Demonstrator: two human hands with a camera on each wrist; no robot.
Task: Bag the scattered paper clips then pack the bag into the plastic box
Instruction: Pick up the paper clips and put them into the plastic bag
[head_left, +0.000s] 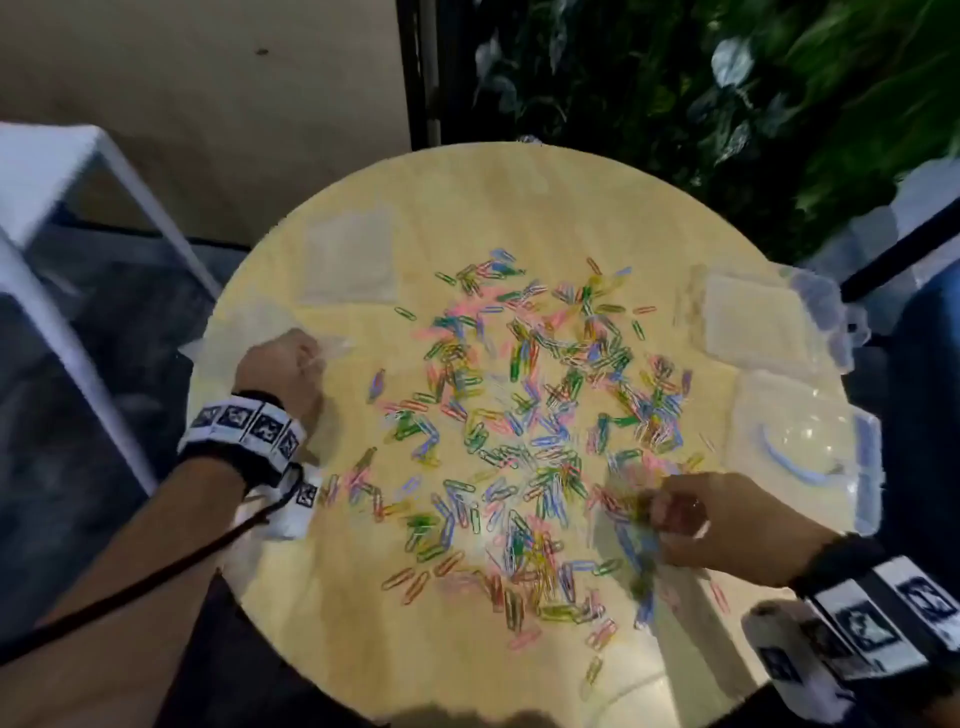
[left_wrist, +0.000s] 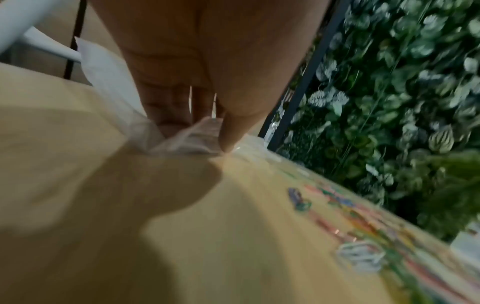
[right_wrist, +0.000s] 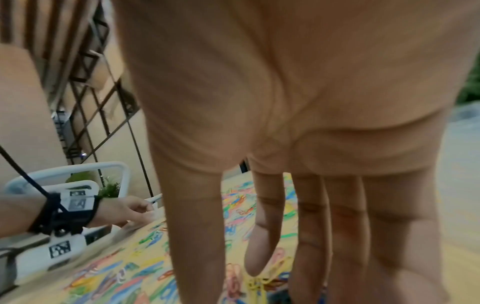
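Note:
Several coloured paper clips (head_left: 524, 415) lie scattered across the middle of a round yellow table (head_left: 467, 192). At the table's left edge my left hand (head_left: 283, 369) pinches a crumpled clear plastic bag (head_left: 244, 327); in the left wrist view the thumb (left_wrist: 230, 131) and fingers (left_wrist: 166, 111) hold the bag's film (left_wrist: 187, 139). My right hand (head_left: 691, 512) is at the front right with straight fingers (right_wrist: 309, 236) pointing down into the paper clips (right_wrist: 255, 284); their tips are blurred. A clear plastic box (head_left: 753, 322) lies at the right edge, beside a clear part with a blue handle (head_left: 800, 447).
A second clear bag (head_left: 353, 265) lies flat at the table's back left. A white metal frame (head_left: 78, 208) stands off the left side. A leafy wall (head_left: 701, 93) and a black post (head_left: 415, 73) stand behind the table.

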